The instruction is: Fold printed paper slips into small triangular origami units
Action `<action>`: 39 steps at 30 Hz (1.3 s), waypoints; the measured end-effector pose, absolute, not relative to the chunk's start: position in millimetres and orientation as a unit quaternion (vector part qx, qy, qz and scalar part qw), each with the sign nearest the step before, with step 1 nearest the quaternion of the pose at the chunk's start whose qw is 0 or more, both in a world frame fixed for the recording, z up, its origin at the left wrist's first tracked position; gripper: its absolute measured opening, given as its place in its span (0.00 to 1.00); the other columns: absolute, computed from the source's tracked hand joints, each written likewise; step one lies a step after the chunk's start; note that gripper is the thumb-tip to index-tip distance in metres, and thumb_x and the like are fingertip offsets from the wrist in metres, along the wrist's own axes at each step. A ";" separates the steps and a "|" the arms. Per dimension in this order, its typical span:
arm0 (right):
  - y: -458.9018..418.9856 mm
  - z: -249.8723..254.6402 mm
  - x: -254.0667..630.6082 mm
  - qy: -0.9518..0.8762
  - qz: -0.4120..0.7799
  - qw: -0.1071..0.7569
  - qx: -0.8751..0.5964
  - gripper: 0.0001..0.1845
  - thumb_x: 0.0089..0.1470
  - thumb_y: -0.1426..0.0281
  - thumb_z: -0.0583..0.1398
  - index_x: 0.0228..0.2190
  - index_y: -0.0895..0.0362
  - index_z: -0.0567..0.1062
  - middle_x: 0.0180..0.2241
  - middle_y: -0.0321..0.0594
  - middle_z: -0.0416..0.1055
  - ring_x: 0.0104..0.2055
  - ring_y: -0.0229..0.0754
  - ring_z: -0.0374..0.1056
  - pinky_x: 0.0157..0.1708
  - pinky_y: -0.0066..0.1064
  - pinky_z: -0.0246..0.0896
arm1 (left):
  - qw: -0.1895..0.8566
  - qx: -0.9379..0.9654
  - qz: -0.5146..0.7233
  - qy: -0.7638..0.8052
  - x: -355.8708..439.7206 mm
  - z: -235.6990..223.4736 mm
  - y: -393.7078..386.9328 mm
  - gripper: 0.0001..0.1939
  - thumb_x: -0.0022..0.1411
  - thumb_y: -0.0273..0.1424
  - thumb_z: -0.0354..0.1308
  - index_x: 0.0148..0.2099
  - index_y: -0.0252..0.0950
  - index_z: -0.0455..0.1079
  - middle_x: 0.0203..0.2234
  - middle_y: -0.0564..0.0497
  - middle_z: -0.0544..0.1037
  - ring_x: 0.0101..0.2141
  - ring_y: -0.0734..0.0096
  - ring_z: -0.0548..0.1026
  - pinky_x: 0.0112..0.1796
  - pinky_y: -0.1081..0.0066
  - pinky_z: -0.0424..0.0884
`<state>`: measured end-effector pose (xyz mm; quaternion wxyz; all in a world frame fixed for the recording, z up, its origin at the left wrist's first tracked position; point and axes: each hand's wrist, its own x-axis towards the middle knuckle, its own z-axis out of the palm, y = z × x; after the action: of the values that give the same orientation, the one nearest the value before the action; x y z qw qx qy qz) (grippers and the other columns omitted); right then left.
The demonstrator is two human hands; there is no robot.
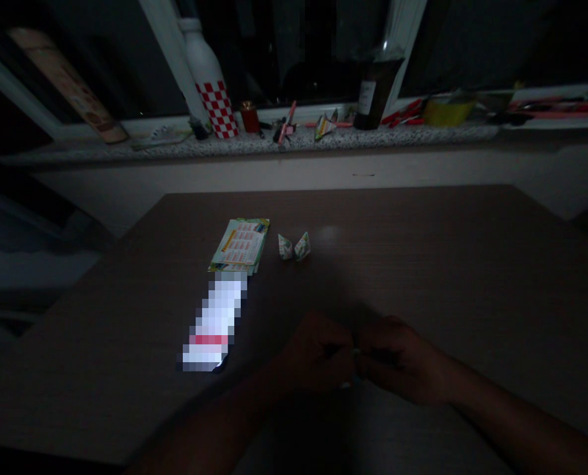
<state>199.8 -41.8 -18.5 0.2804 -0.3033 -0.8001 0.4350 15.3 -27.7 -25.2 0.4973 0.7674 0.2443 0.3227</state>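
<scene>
Both hands meet over the near part of the table, fingertips almost touching. My left hand point(321, 356) is closed in a pinch, and my right hand point(400, 356) pinches from the other side. Between them shows a small piece of paper point(346, 384), mostly hidden by the fingers and dim, so its shape cannot be made out. Beyond the hands stand two small folded paper pieces point(294, 247), pointed and printed in green and white, side by side. To their left lies a stack of printed paper cards point(241, 244) with calendar-like grids.
A lit phone point(214, 323) lies left of my hands on the brown table point(447, 264). Along the granite windowsill point(274, 142) stand a red-and-white checked bottle point(214, 99), a tall tube point(70, 86), a dark labelled bag point(373, 95), a yellow container point(447, 111) and small items.
</scene>
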 end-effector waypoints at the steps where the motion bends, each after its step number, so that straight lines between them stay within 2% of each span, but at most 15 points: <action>1: -41.9 -19.1 199.9 -0.799 0.436 0.277 -0.308 0.12 0.56 0.69 0.57 0.22 0.58 0.66 0.19 0.30 0.57 0.20 0.31 0.53 0.21 0.23 0.47 | 0.483 0.770 0.329 0.256 15.5 -24.5 -27.9 0.19 0.58 0.33 0.49 0.16 0.34 0.56 0.11 0.57 0.57 0.15 0.82 0.56 0.19 0.77 0.49; 5: -41.8 -19.5 200.6 -0.791 0.446 0.269 -0.321 0.11 0.58 0.69 0.55 0.24 0.58 0.68 0.20 0.31 0.60 0.22 0.32 0.55 0.21 0.23 0.49 | 0.460 0.758 0.354 0.297 15.1 -21.9 -28.4 0.17 0.56 0.31 0.49 0.16 0.34 0.53 0.13 0.57 0.55 0.16 0.82 0.54 0.20 0.77 0.48; 9: -40.5 -17.6 200.5 -0.803 0.440 0.268 -0.300 0.12 0.57 0.72 0.54 0.22 0.58 0.66 0.19 0.30 0.58 0.21 0.31 0.54 0.21 0.23 0.48 | 0.478 0.763 0.328 0.286 15.4 -23.4 -28.0 0.16 0.56 0.30 0.48 0.18 0.34 0.55 0.13 0.57 0.57 0.16 0.81 0.56 0.20 0.77 0.51; 15: -40.6 -15.9 198.8 -0.808 0.426 0.295 -0.279 0.12 0.54 0.76 0.53 0.20 0.57 0.62 0.18 0.29 0.55 0.20 0.30 0.52 0.21 0.22 0.47 | 0.453 0.777 0.321 0.296 17.7 -25.5 -28.2 0.14 0.53 0.28 0.49 0.17 0.34 0.55 0.13 0.58 0.56 0.16 0.82 0.56 0.20 0.78 0.49; 19: -41.3 -15.8 199.8 -0.805 0.425 0.298 -0.288 0.12 0.54 0.75 0.53 0.20 0.57 0.62 0.18 0.29 0.54 0.20 0.30 0.52 0.21 0.22 0.48 | 0.473 0.772 0.327 0.272 16.9 -24.8 -28.3 0.14 0.56 0.29 0.48 0.18 0.34 0.56 0.14 0.57 0.58 0.17 0.81 0.57 0.21 0.78 0.51; 24: -40.0 -18.3 200.8 -0.799 0.407 0.322 -0.304 0.08 0.52 0.76 0.55 0.22 0.58 0.65 0.18 0.29 0.56 0.19 0.30 0.52 0.20 0.22 0.46 | 0.444 0.768 0.355 0.296 16.7 -21.7 -28.7 0.15 0.56 0.27 0.49 0.18 0.33 0.59 0.13 0.57 0.59 0.17 0.81 0.57 0.21 0.78 0.51; 28: -40.8 -19.9 200.0 -0.802 0.406 0.308 -0.310 0.10 0.49 0.76 0.56 0.20 0.57 0.62 0.17 0.28 0.54 0.18 0.30 0.51 0.19 0.22 0.45 | 0.472 0.755 0.346 0.296 17.8 -20.3 -28.6 0.11 0.54 0.27 0.50 0.20 0.32 0.63 0.15 0.55 0.63 0.18 0.80 0.60 0.22 0.78 0.54; 32: -41.3 -19.8 200.3 -0.804 0.410 0.293 -0.315 0.09 0.49 0.76 0.56 0.20 0.56 0.62 0.17 0.28 0.54 0.18 0.30 0.51 0.18 0.22 0.45 | 0.447 0.759 0.339 0.332 18.7 -19.7 -28.7 0.11 0.50 0.25 0.52 0.18 0.32 0.63 0.13 0.56 0.64 0.17 0.81 0.60 0.21 0.79 0.53; 35: -40.5 -19.6 201.5 -0.803 0.407 0.305 -0.309 0.09 0.51 0.74 0.56 0.21 0.57 0.64 0.17 0.29 0.55 0.19 0.30 0.51 0.19 0.23 0.46 | 0.432 0.742 0.369 0.355 17.9 -17.0 -28.7 0.11 0.53 0.26 0.51 0.19 0.32 0.65 0.15 0.56 0.66 0.18 0.80 0.62 0.23 0.79 0.55; 39: -39.8 -20.4 202.5 -0.808 0.386 0.331 -0.297 0.09 0.52 0.73 0.54 0.21 0.58 0.66 0.17 0.31 0.57 0.19 0.32 0.54 0.21 0.25 0.48 | 0.464 0.732 0.373 0.331 16.3 -15.1 -28.2 0.12 0.56 0.28 0.51 0.22 0.32 0.67 0.16 0.54 0.68 0.19 0.80 0.63 0.22 0.79 0.57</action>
<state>202.5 -39.8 -20.4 0.3308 -0.2975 -0.8079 0.3865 16.3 -28.2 -15.1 0.4640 0.7321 0.3311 0.3730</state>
